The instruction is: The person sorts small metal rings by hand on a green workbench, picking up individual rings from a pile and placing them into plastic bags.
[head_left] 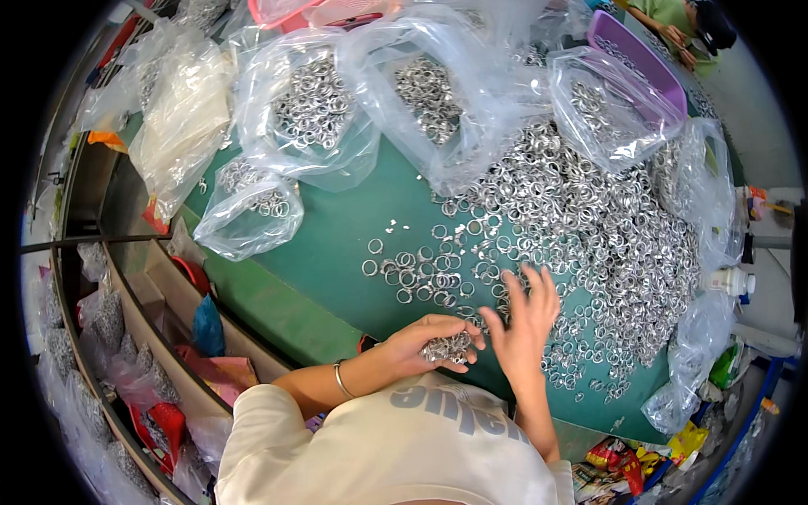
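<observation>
In my left hand [421,341], cupped near the table's front edge, lies a handful of silver rings [449,347]. The fingers curl round them. My right hand [525,324] is beside it, fingers spread, above the loose rings; nothing shows in its grasp. A small scatter of silver rings [418,274] lies on the green tabletop [337,252] just beyond my left hand. To the right spreads a large heap of silver rings [619,240], reaching from the far bags almost to the near edge. Whether my right fingertips touch any ring I cannot tell.
Clear plastic bags of rings [313,105] line the far side, with a smaller bag [252,206] at left. A purple basket [665,88] stands far right, near another person [686,29]. Shelf compartments [168,311] are at left; a white bottle [730,281] is at right.
</observation>
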A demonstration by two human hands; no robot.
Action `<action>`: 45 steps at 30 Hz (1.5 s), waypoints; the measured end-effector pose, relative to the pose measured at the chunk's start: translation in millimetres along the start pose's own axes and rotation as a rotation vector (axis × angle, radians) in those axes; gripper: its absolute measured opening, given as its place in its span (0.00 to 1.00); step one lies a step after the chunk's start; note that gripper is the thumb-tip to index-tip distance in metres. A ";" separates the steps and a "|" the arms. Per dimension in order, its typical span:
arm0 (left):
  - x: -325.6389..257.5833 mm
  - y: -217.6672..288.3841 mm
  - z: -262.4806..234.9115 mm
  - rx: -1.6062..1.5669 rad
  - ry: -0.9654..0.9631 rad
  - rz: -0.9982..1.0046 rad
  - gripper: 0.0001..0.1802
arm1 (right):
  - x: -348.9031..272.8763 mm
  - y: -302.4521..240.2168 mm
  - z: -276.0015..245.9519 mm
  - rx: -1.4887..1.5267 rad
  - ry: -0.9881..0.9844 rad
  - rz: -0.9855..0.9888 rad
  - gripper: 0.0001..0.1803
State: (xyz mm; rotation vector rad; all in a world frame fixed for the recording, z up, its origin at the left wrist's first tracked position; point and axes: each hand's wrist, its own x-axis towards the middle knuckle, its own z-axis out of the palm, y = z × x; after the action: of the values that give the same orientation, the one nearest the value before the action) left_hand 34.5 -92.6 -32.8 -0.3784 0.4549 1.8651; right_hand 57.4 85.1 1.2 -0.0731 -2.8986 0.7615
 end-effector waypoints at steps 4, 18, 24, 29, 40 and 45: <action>5.7 2.2 0.4 0.000 -0.024 0.000 0.18 | -9.3 6.2 11.8 -0.097 -0.240 -0.055 0.33; 19.0 19.9 21.9 -0.104 0.133 0.093 0.10 | 18.9 39.0 2.2 -0.141 -0.079 0.072 0.30; 18.4 16.3 23.7 -0.112 0.197 0.112 0.11 | -23.0 30.1 -23.8 0.194 -0.230 -0.019 0.22; 15.3 13.1 21.2 -0.126 0.163 0.088 0.12 | -45.2 61.0 -37.9 0.141 0.098 0.191 0.16; 15.5 -13.4 25.6 0.137 0.146 0.023 0.12 | -112.0 74.9 -39.9 -0.067 0.329 0.417 0.16; 18.3 -29.1 23.1 0.051 0.169 -0.013 0.11 | -147.4 84.2 -25.3 -0.251 0.298 0.635 0.31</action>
State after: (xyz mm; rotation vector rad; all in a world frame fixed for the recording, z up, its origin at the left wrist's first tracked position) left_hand 55.2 -57.5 -24.8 -0.5057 0.6116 1.8123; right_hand 207.9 158.4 -37.0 -1.0702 -2.6548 0.3978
